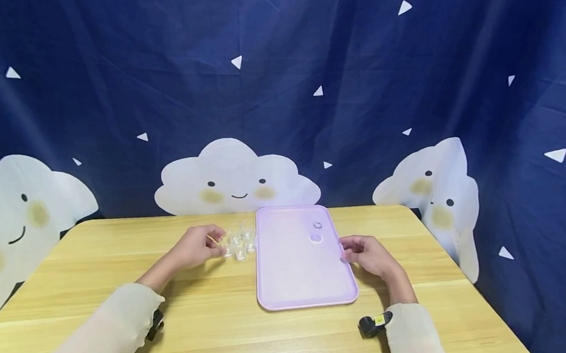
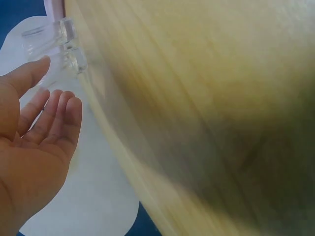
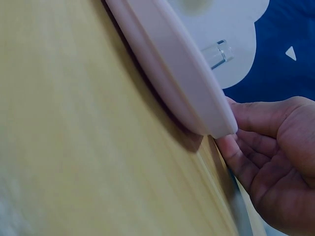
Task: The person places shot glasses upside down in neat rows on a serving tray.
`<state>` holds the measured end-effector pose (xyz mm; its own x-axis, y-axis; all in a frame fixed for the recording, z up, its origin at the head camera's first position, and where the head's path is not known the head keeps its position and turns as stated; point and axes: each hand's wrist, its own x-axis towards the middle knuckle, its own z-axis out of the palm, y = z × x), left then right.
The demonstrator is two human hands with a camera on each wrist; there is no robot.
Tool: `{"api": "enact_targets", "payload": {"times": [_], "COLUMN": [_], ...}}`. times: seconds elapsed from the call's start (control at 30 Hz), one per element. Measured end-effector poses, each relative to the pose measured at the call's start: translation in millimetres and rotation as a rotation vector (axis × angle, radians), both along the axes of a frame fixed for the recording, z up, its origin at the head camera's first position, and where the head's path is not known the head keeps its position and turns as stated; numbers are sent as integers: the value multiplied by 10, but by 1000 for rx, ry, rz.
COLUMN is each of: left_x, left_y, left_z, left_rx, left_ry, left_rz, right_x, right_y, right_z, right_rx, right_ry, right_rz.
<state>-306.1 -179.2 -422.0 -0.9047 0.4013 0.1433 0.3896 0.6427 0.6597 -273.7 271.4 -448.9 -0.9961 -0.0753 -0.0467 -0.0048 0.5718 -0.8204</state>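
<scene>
on tray [image 1: 296, 278], one glass [image 1: 317, 232] | left hand [image 1: 200, 247] parted, hold unclear | right hand [image 1: 371, 254] pinching rim [image 3: 219, 115]

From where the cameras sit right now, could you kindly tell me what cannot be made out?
Head view: the clustered glasses overlap, see-through and small, leaving their exact count unclear.
Left wrist view: the left hand covers part of one of them.
Right wrist view: the top edge cuts off the tray, whose rim hides the base of its lone glass.
</scene>
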Motion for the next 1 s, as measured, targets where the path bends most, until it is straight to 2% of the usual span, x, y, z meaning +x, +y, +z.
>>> {"api": "enact_targets", "payload": {"times": [0.47,0.57,1.0], "left_x": [-87,-94,-130], "left_y": [0,15,53], "left_z": [-65,-77,-87], "left_rx": [-8,-9,-51], "left_ry": [-77,-92,-111], "left_rz": [-29,-19,-16], "right_x": [-7,-9,-14], "right_y": [6,12,13], "right_z": [-13,-23,-32], "right_rx": [9,13,2], "right_ry": [5,3,-4], "right_rz": [0,-2,-11]}}
